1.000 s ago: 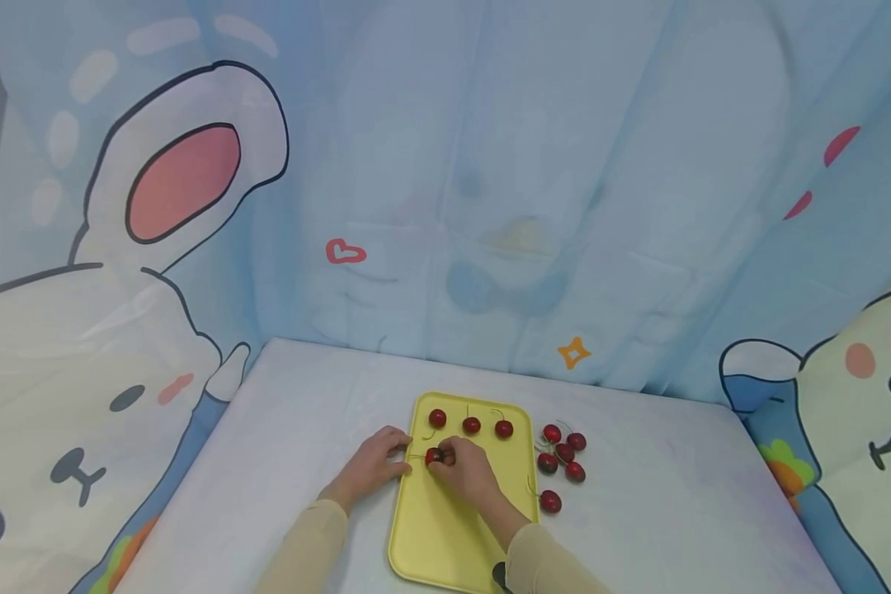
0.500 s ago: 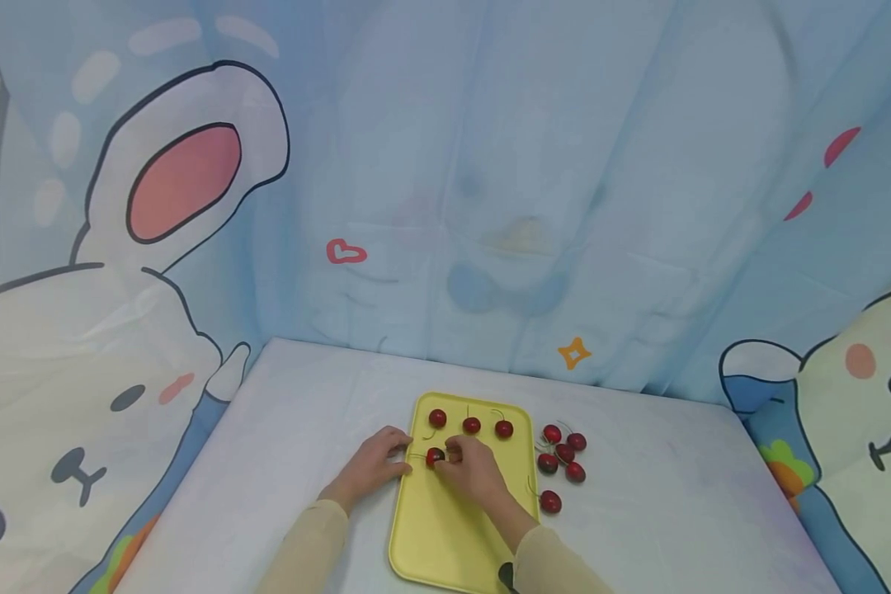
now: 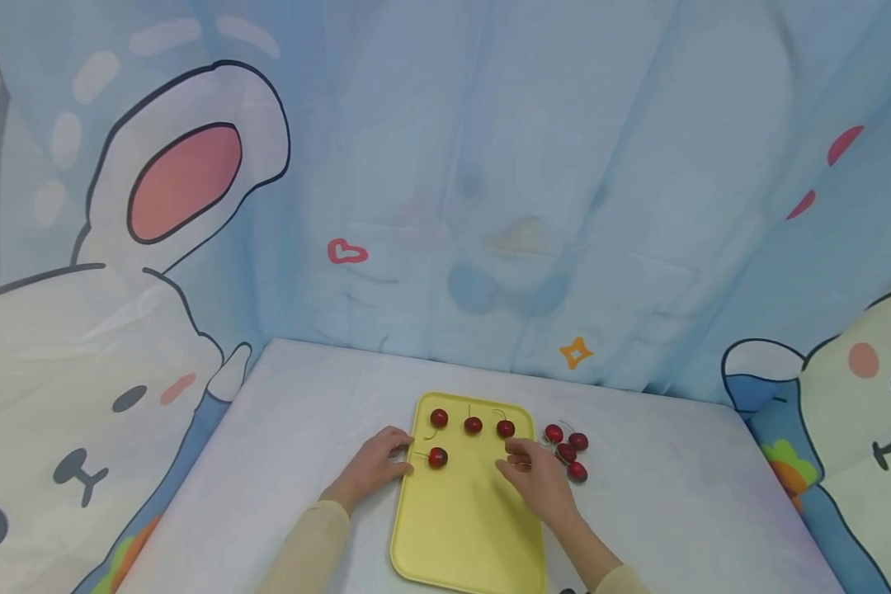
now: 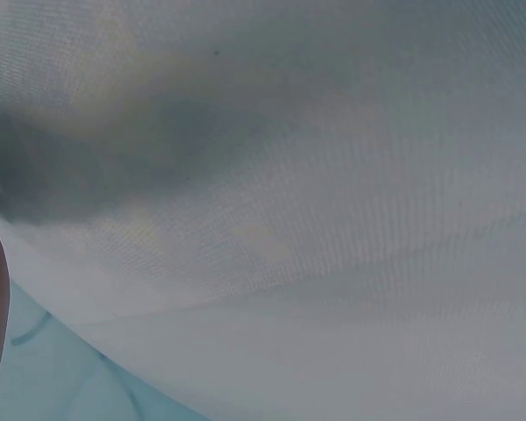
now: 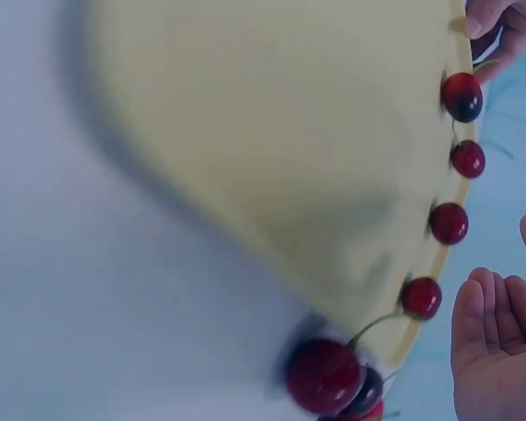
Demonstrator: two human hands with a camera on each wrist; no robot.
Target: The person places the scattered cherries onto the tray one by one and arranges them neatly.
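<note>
My left hand rests at the left rim of a yellow tray, fingertips and thumb apart along the edge. Only a sliver of it shows at the left of its own wrist view. Over the tray's right edge hovers my right hand, fingers loosely bent and thumb apart; the right wrist view shows nothing between them. A red cherry with its stem pointing left lies on the tray, below a row of three: a left cherry, a middle cherry and a right cherry.
Several loose cherries lie bunched on the white tabletop right of the tray, partly hidden by my right hand. A large cherry appears close up in the right wrist view. A blue cartoon-printed curtain surrounds the table.
The fingers of my right hand have let go of the second-row cherry, and the hand has moved right toward the loose cherries. My left hand stays at the tray rim.
</note>
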